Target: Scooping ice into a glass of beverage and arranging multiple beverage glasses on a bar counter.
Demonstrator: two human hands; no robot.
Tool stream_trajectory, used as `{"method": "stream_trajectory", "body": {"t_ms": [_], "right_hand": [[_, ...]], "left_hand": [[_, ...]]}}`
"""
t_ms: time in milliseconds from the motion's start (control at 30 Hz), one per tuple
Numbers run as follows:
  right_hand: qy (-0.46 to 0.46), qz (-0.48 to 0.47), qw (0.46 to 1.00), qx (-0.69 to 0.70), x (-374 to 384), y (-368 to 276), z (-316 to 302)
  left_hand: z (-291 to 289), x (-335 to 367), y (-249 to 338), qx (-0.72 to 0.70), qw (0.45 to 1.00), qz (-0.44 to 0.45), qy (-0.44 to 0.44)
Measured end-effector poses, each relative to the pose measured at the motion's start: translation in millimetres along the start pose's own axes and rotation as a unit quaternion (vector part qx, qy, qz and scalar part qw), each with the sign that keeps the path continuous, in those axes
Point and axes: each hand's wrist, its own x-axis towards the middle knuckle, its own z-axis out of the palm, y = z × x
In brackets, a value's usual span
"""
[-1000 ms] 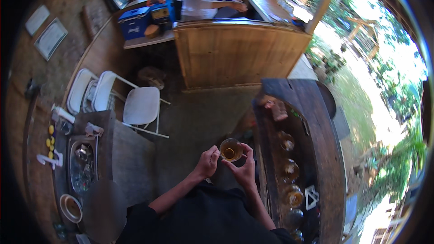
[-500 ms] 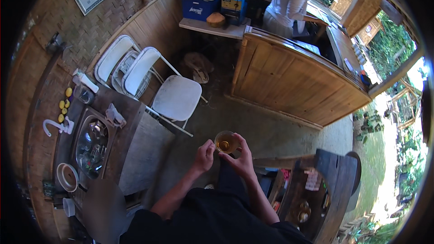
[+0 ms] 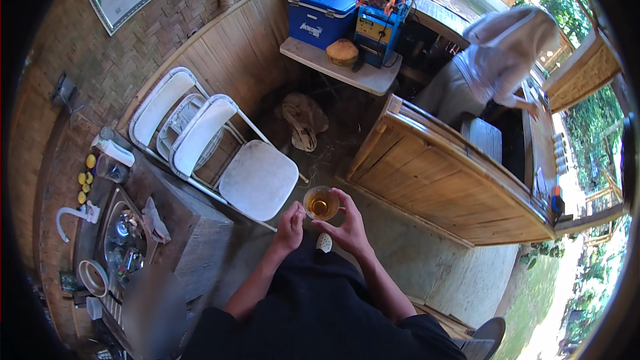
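A clear glass cup (image 3: 322,205) with amber liquid in its bottom is held out in front of my body. My right hand (image 3: 347,227) grips it from the right side, thumb toward the near side and fingers around the far side. On the opposite side, my left hand (image 3: 289,228) is closed, its bent fingers against the cup's left edge. Whether anything small is also inside those fingers is hidden.
White folding chairs (image 3: 259,180) stand ahead to the left. At left is a counter with a sink (image 3: 123,240), a faucet (image 3: 79,217) and lemons (image 3: 87,177). A wooden partition (image 3: 440,173) runs ahead right, with a person (image 3: 493,60) behind it. A blue cooler (image 3: 320,17) sits beyond.
My view has swung and I have moved forward, so the chairs and partition look closer. The shelf at lower right has mostly left the view. Both hands keep their hold at the cup.
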Motion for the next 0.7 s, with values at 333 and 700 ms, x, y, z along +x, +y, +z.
{"method": "stream_trajectory", "body": {"t_ms": [333,700], "right_hand": [[-0.002,-0.017,1.000,-0.015,200.1,10.8,-26.4],[-0.022,0.011,0.990,0.141,417.7,4.8,-43.6]], "left_hand": [[-6.8,203.7,2.1,0.021,1.000,0.006,0.005],[-30.7,394.0,16.1,0.020,0.997,0.053,0.059]]}}
